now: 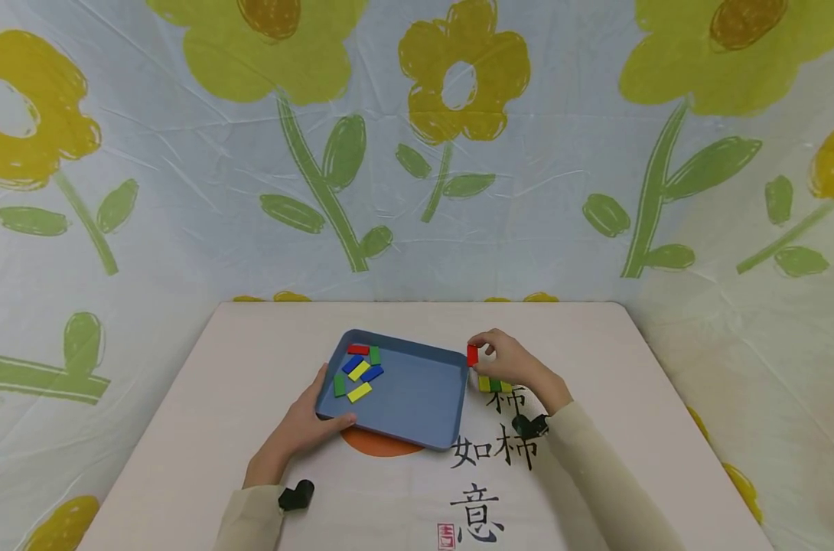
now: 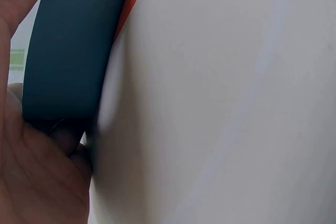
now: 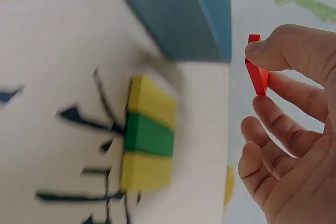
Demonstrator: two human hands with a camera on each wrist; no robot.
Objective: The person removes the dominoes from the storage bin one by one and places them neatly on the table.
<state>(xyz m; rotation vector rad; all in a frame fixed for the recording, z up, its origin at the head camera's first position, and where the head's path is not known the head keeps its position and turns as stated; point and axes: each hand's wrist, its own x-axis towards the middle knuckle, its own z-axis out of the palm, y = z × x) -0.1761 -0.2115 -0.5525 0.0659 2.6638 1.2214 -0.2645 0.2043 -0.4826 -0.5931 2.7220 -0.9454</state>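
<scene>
A blue tray (image 1: 417,394) lies at the middle of the table, with several red, green, blue and yellow blocks, such as a yellow block (image 1: 359,392), grouped at its left end. My left hand (image 1: 305,419) grips the tray's near left corner, thumb along the near rim. In the left wrist view, fingers reach beneath the tray wall (image 2: 73,51). Just past the tray's right rim, my right hand (image 1: 516,361) pinches a small red block (image 3: 257,72) between thumb and fingers. Below that hand, a green block (image 3: 149,135) sits between two yellow blocks (image 3: 149,171) in a row.
A cloth with black written characters (image 1: 477,513) and an orange round print (image 1: 379,444) covers the table under the tray. Behind the table's far edge hangs a flower-patterned curtain (image 1: 527,252). Dark bands (image 1: 296,496) sit on both wrists.
</scene>
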